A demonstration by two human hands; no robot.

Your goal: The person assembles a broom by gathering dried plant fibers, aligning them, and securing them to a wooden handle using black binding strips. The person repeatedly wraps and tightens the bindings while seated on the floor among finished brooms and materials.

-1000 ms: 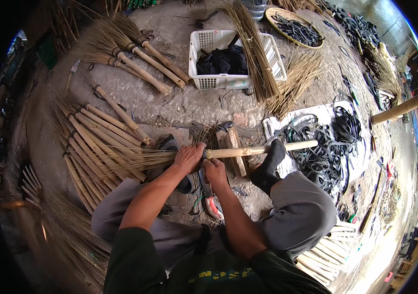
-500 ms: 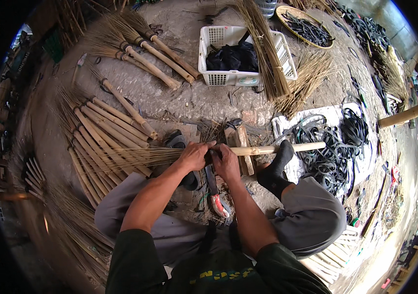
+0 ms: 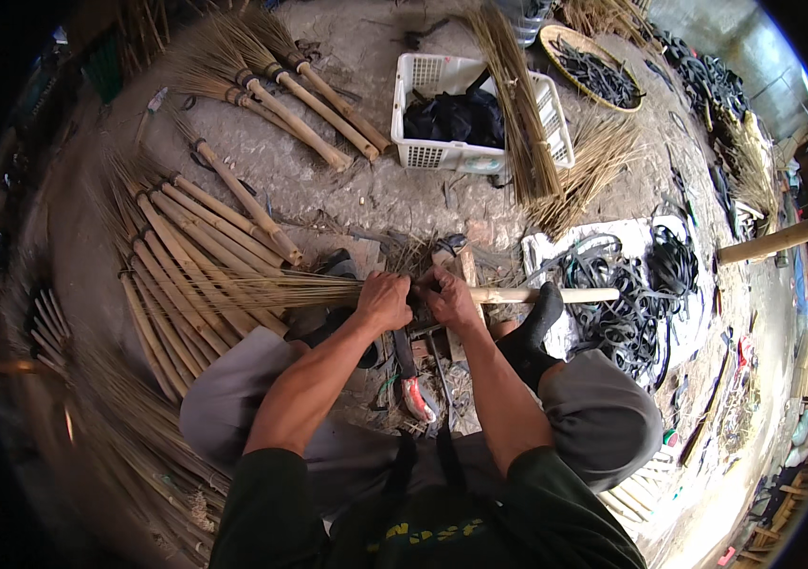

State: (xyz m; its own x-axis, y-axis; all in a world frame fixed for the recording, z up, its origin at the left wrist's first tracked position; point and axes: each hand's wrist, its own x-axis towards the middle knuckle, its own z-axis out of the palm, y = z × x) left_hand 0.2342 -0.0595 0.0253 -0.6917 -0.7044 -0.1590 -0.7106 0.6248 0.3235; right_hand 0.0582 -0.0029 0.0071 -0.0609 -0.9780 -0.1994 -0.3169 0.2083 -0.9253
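Note:
A broom lies across my lap: a pale wooden handle (image 3: 555, 295) pointing right and a bundle of thin straw bristles (image 3: 262, 289) fanning left. My left hand (image 3: 383, 300) grips the bristle bundle where it meets the handle. My right hand (image 3: 449, 296) is closed around the handle just beside it, the two hands almost touching. My black-socked foot (image 3: 535, 327) rests against the handle. A red-handled tool (image 3: 418, 396) lies on the ground below my hands.
Several finished brooms (image 3: 195, 247) lie stacked at the left, more (image 3: 299, 90) at the top. A white plastic basket (image 3: 480, 114) with black material stands ahead. Black rubber straps (image 3: 631, 294) pile on a white sheet at the right. Loose straw (image 3: 517, 95) leans on the basket.
My right hand has slid closer to the left one along the handle, and both hands have shifted slightly. The view has tilted a little.

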